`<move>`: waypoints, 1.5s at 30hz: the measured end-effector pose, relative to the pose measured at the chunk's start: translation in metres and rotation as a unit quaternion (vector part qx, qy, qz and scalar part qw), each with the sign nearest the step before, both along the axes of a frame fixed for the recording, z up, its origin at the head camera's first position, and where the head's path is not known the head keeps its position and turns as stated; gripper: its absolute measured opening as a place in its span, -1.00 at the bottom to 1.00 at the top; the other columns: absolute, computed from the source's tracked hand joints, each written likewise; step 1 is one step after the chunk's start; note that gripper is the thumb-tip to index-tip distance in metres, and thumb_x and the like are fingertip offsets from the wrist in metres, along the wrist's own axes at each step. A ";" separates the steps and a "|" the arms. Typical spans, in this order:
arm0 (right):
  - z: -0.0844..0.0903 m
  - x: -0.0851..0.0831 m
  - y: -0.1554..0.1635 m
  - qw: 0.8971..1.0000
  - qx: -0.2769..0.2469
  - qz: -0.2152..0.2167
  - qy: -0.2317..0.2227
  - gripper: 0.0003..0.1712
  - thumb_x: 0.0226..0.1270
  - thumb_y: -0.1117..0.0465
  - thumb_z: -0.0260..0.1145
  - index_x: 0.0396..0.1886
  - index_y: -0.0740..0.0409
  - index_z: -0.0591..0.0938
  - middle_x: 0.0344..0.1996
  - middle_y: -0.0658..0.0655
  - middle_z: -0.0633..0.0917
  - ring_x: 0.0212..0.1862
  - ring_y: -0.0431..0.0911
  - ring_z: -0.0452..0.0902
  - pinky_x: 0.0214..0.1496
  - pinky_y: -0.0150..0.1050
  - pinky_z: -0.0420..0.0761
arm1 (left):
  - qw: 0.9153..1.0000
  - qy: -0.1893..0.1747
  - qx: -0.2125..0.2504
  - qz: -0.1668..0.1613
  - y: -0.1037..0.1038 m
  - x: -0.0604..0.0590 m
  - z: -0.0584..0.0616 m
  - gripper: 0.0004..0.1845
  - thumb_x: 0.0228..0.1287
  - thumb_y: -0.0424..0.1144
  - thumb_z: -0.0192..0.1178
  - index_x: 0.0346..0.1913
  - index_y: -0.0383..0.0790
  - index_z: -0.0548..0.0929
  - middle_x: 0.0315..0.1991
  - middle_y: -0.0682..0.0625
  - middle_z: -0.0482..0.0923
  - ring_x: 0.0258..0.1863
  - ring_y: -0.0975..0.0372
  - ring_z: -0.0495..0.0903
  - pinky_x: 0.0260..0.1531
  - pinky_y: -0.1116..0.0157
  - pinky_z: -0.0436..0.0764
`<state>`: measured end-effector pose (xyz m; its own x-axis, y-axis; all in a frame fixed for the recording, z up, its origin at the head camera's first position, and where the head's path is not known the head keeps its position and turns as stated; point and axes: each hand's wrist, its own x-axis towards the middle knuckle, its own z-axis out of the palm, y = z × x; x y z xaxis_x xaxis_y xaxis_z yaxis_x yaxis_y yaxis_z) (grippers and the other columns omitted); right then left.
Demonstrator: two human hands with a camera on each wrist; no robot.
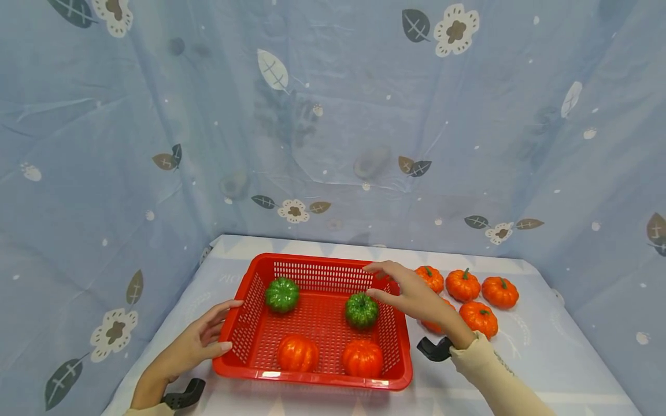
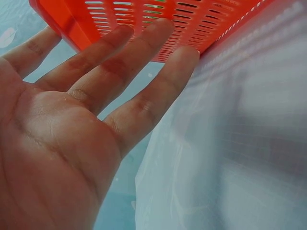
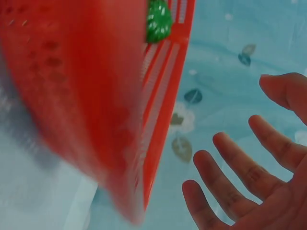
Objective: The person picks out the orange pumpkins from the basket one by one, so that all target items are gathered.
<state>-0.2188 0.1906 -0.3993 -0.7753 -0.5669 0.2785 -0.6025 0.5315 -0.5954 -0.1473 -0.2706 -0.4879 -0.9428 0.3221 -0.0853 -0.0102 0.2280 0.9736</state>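
Observation:
A red plastic basket [image 1: 318, 378] with slotted walls stands on the table. Two green pumpkins [image 1: 282, 295] lie toward its back and right side, and two orange-red pumpkins [image 1: 298, 353] near its front wall. At the basket's left side is my left hand [image 1: 188, 342], fingers extended; in the left wrist view the fingertips [image 2: 184, 55] reach the slotted wall, though contact is hard to tell. My right hand [image 1: 411, 290] hovers over the right rim with fingers spread and nothing in it. One green pumpkin [image 1: 361, 311] sits just below that hand.
Several small orange pumpkins [image 1: 478, 319] with green stems lie on the table right of the basket, some partly hidden behind the right hand and forearm. A white patterned cloth [image 1: 541, 352] covers the table. Blue flowered curtains [image 1: 333, 144] hang behind and at both sides.

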 end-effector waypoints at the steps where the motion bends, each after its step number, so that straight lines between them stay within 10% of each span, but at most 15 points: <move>1: 0.000 -0.001 -0.005 1.000 0.003 0.009 -0.005 -0.46 0.26 -0.16 0.28 0.23 -0.27 0.44 0.09 -0.22 0.52 0.04 -0.25 0.46 0.01 -0.06 0.57 | 1.000 -0.001 0.000 0.001 0.000 0.000 0.000 -0.24 0.19 -0.33 0.28 0.40 0.18 0.22 0.37 -0.15 0.18 0.25 -0.12 0.32 0.00 0.21 0.59; 18: -0.002 0.000 -0.078 0.980 0.098 0.173 -0.011 -0.46 0.30 -0.18 0.22 0.25 -0.25 0.42 0.17 -0.16 0.49 0.19 -0.26 0.36 0.23 -0.19 0.42 | 1.000 -0.003 0.007 -0.010 0.000 0.000 0.002 -0.24 0.22 -0.36 0.25 0.41 0.18 0.20 0.37 -0.15 0.17 0.24 -0.12 0.32 0.01 0.21 0.58; 32: -0.016 0.006 -0.123 0.926 0.178 0.326 -0.075 -0.28 0.23 -0.19 0.29 0.35 -0.15 0.34 0.25 -0.21 0.39 0.27 -0.27 0.28 0.27 -0.37 0.34 | 0.998 0.022 0.013 -0.051 -0.004 -0.003 0.006 -0.20 0.19 -0.42 0.26 0.43 0.05 0.15 0.36 -0.19 0.14 0.22 -0.15 0.33 0.02 0.25 0.57; 40: -0.031 0.010 -0.141 0.901 0.220 0.362 -0.093 -0.37 0.25 -0.12 0.31 0.31 -0.30 0.38 0.20 -0.29 0.38 0.24 -0.36 0.23 0.26 -0.42 0.29 | 0.994 0.049 0.020 -0.093 -0.008 -0.005 0.011 -0.21 0.19 -0.46 0.25 0.43 -0.10 0.12 0.38 -0.23 0.12 0.25 -0.13 0.32 0.08 0.31 0.51; 45: -0.033 0.007 -0.146 0.906 0.221 0.352 -0.080 -0.43 0.21 -0.12 0.35 0.21 -0.27 0.42 0.10 -0.30 0.43 0.15 -0.38 0.30 0.19 -0.48 0.32 | 0.996 0.037 0.018 -0.085 -0.006 -0.005 0.011 -0.20 0.19 -0.46 0.25 0.44 -0.08 0.11 0.38 -0.20 0.12 0.24 -0.13 0.32 0.06 0.29 0.53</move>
